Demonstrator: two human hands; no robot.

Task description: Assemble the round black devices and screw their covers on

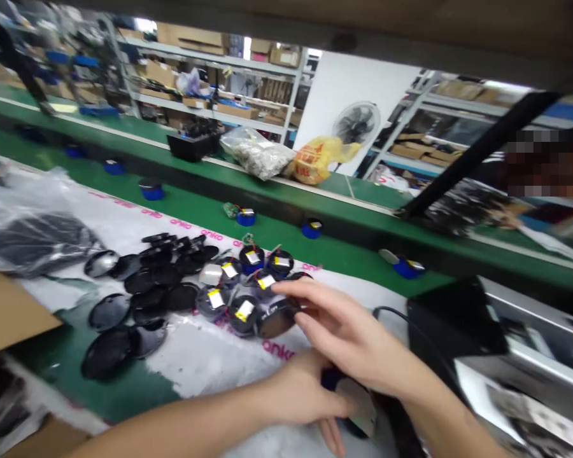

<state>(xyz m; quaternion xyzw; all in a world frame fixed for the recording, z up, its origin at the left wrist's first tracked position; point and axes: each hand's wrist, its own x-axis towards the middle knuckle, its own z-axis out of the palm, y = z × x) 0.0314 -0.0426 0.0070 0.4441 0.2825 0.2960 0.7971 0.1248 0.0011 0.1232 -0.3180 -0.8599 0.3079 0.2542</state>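
Head view, green conveyor belt (277,232), white plastic sheet (195,356), warehouse shelving (210,83)

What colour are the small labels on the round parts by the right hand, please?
Yellow and white, on the labels of the dark round parts; the head view shows them best.

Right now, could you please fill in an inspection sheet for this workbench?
Surface: green bench top partly covered by white printed plastic sheet.
Job's things: round black discs with yellow-labelled batteries; plain black round covers.
Clutter: clear bag of dark parts; cardboard.
Hands: right hand reaches to a disc, fingers on it; left hand holds a dark round part low down.
Cables: black cable beside a black box.
Surroundings: green conveyor carrying blue parts; shelves, fan behind.
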